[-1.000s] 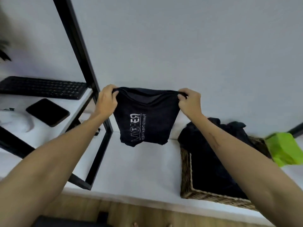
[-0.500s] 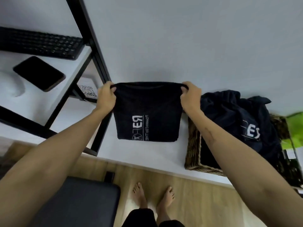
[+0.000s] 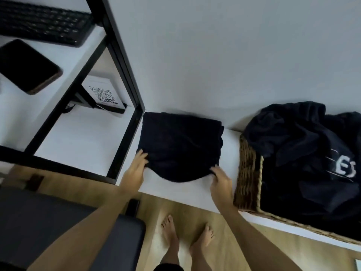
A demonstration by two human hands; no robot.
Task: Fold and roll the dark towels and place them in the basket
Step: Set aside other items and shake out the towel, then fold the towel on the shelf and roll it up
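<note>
— Where does the folded dark towel (image 3: pixel 180 145) lie?

— Flat on the white shelf (image 3: pixel 175 189), its far edge against the wall, between the black metal frame (image 3: pixel 125 133) and the wicker basket (image 3: pixel 247 173).

— And the hands?

— The left hand (image 3: pixel 134 169) touches the towel's near left corner, fingers fairly straight. The right hand (image 3: pixel 221 179) is at the near right corner, fingertips at the cloth's edge; whether they pinch it, I cannot tell.

— What fills the basket?

— A heap of dark towels (image 3: pixel 304 153), unfolded, one showing white lettering, spilling over the rim.

— Anything else around?

— A black keyboard (image 3: pixel 43 22) and a dark phone (image 3: pixel 27 67) on the upper desk surface at left, a QR-code card (image 3: pixel 102 95) standing on the level below, a dark seat (image 3: pixel 48 227) at lower left, and the person's bare feet (image 3: pixel 187 237) on the wooden floor (image 3: pixel 240 249).
</note>
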